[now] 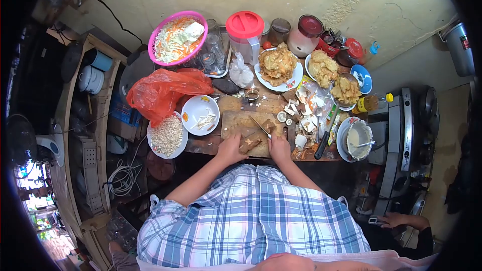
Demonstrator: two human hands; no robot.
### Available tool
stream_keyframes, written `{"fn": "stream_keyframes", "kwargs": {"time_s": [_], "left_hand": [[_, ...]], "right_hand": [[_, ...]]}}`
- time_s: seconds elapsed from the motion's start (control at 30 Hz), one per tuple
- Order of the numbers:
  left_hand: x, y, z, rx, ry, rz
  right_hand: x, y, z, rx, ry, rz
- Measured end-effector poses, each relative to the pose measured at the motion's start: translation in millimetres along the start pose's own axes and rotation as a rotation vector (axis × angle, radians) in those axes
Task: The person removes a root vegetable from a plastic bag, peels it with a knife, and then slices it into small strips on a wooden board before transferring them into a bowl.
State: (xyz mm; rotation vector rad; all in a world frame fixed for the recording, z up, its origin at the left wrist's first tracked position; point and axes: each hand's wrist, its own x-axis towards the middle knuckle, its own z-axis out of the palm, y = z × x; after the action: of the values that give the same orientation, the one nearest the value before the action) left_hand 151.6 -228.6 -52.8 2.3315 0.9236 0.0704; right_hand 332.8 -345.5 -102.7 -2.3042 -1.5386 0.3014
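Observation:
On a wooden cutting board (235, 120) at the table's front edge, my left hand (231, 149) is closed on a rough brown piece that looks like an unpeeled root (252, 141). My right hand (279, 148) grips a knife (260, 127), its blade pointing up and left across the board beside that piece. Left of the board stands a white bowl (193, 125) with pale cut strips (205, 120) in it. A plate of small pale diced bits (167, 136) sits at the table's left edge. Peels and pale scraps (307, 120) lie to the right.
Behind are a pink basin (152, 45) of shredded vegetables, a red-lidded pitcher (245, 25) and plates of fried fritters (277, 65). A red plastic bag (168, 90) lies left. A black-handled knife (323, 143) and a batter bowl (342, 143) are right. Another person's hand (394, 220) shows lower right.

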Motion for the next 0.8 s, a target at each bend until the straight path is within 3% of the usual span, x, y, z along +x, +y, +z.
{"fn": "stream_keyframes", "kwargs": {"time_s": [0.03,0.13,0.37,0.6,0.8], "left_hand": [[-5,-1,5,-0.01,-0.06,-0.097],[-12,-2,16,-0.067,-0.002,-0.121],[10,8,21,-0.145,0.168,-0.002],[18,3,42,-0.125,0.212,0.058],[16,2,43,-0.14,0.234,0.082]], "right_hand": [[-2,1,3,-0.021,0.029,0.032],[-3,8,5,-0.028,0.055,0.094],[4,9,-8,0.074,-0.018,0.309],[-9,-16,-42,0.201,0.035,0.303],[-30,-35,-35,0.206,-0.06,0.183]]}}
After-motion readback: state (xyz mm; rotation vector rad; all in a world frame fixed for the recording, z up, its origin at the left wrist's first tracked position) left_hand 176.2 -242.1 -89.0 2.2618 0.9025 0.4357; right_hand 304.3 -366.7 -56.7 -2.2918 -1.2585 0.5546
